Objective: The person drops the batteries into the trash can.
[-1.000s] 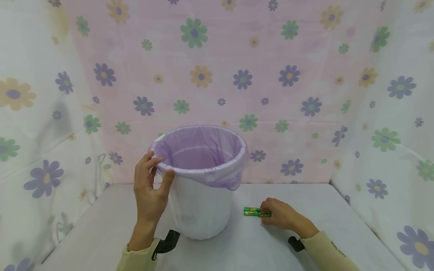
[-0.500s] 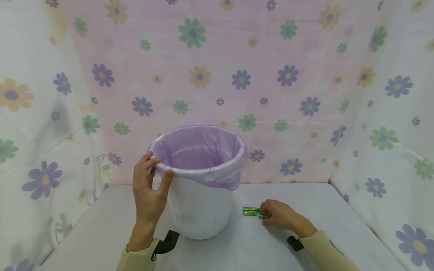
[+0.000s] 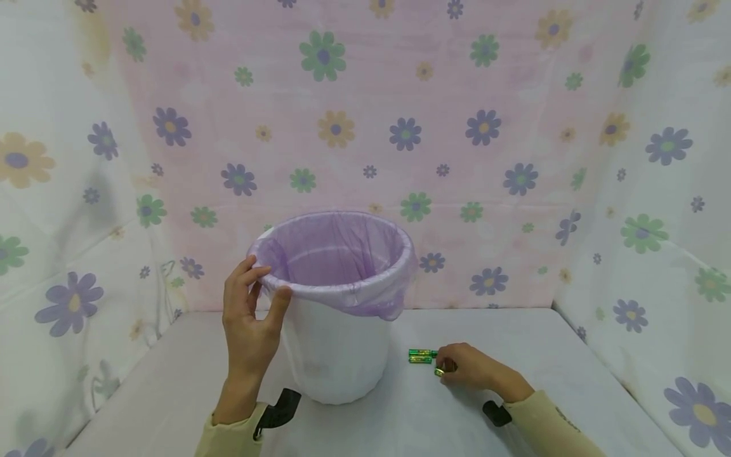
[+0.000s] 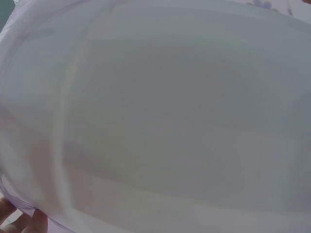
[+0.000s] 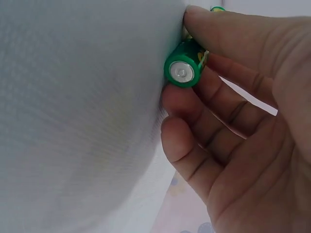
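A white trash can (image 3: 337, 349) stands on the table, lined with a purple plastic bag (image 3: 342, 254) folded over its rim. My left hand (image 3: 251, 330) holds the rim at the left, thumb in front and fingers along the side; its fingertips show at the lower left of the left wrist view. Right of the can, my right hand (image 3: 471, 368) pinches a green battery (image 5: 182, 65) between thumb and fingers, low at the table. In the head view this battery's end (image 3: 439, 372) pokes out from the fingers. Other green batteries (image 3: 420, 360) lie just left of that hand, one partly hidden behind it.
The white-covered table (image 3: 422, 419) reaches back to a pink flowered curtain (image 3: 371, 95). White flowered sheets (image 3: 634, 209) hang on both sides. A black wrist strap piece (image 3: 280, 409) sits at each sleeve.
My right hand has drawn one battery away from the others, toward the table's near side, and turned it. The left hand keeps its place on the rim.
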Motion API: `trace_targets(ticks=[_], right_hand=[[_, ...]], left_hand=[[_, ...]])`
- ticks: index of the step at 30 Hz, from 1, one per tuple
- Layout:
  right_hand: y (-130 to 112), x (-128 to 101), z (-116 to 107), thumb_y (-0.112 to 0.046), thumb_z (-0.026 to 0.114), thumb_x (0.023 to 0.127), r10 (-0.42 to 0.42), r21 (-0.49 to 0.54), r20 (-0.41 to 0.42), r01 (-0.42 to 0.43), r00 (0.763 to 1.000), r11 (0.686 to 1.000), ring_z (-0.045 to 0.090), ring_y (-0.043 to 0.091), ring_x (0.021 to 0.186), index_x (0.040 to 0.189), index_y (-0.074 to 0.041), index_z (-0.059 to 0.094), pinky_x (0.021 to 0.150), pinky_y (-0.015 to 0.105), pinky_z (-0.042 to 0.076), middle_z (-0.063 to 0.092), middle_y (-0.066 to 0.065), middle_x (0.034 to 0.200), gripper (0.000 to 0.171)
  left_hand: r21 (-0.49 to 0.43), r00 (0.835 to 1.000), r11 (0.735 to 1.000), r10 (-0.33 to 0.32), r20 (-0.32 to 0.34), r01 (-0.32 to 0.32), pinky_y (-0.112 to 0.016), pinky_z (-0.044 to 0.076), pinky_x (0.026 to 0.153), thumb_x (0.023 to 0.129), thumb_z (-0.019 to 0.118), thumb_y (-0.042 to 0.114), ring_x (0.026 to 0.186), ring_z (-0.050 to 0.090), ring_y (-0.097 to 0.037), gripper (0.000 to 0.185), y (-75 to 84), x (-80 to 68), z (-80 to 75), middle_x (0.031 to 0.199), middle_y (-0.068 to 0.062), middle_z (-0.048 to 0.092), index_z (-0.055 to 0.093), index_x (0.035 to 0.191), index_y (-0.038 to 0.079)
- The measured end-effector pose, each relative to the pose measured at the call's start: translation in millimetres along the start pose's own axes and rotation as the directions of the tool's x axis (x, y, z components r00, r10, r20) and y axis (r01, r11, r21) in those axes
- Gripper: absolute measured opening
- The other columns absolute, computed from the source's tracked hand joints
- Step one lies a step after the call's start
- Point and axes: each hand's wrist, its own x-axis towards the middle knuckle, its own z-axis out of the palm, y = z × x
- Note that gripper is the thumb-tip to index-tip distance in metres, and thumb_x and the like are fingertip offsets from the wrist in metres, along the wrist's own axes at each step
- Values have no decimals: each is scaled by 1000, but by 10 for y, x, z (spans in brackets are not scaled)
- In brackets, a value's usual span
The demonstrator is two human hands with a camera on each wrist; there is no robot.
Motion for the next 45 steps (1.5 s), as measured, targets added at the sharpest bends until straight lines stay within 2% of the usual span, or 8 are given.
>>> trace_targets(ticks=[8,14,21,26,31,39,42,45], right_hand=[[-4,10,-10,-13,72,84,10,29,-6,-10,1000,1000,49,5,70,94,-17,65,60,23,45,54,-12,78,13],[-4,1,-17,-14,73,84,13,43,-2,-13,1000,999,49,6,70,93,-18,65,59,24,44,54,-11,78,12],[-68,-19,-119,-11,69,86,-27,10,-27,27,999,1000,49,6,71,93,-16,65,60,24,44,55,-10,79,10],[-135,-35,-218,-11,69,86,-26,4,-34,26,999,1000,51,6,73,97,-14,66,62,24,46,56,-12,81,11],[-263,-65,-386,-11,70,86,-56,-27,-45,55,997,998,50,6,72,98,-12,65,60,23,46,55,-11,80,13],[-564,-126,-770,-13,69,88,-130,-85,-77,123,988,989,51,5,71,99,-15,64,61,23,48,55,-11,81,13],[-695,-127,-930,-12,68,88,-148,-105,-79,139,986,985,51,6,70,99,-16,64,61,23,49,55,-10,82,13],[-832,-96,-1102,-12,68,89,-172,-125,-84,161,981,979,52,6,71,99,-16,63,61,23,49,55,-10,82,12]], left_hand=[[-9,1000,1000,15,-4,-15,-25,37,106,85,69,1,125,41,-43,36,-25,4,5,134,-28,41,54,114,-12],[3,1000,1000,4,-1,-4,-25,38,106,84,69,-1,125,41,-42,36,-3,0,5,135,-28,41,53,114,-13],[-5,1000,1000,6,-1,-6,-24,37,106,84,69,-1,125,40,-44,35,27,3,11,134,-29,41,53,113,-14],[-9,1000,1000,10,2,-10,-24,37,106,84,69,-1,125,40,-45,36,21,1,7,134,-29,41,53,113,-14],[-4,1000,1000,14,-3,-14,-24,37,106,84,69,0,125,40,-46,36,4,-7,-6,134,-28,41,53,113,-13],[9,1000,1000,8,17,-8,-26,37,107,85,69,-3,126,40,-46,36,28,-6,-4,134,-31,40,51,113,-15],[-1,1000,1000,9,15,-9,-26,37,107,84,69,-2,126,40,-45,36,-5,-4,-1,134,-30,40,52,114,-14],[-2,1000,1000,8,2,-8,-26,38,106,83,70,-2,127,40,-42,37,-121,-19,-10,136,-26,41,53,114,-12]])
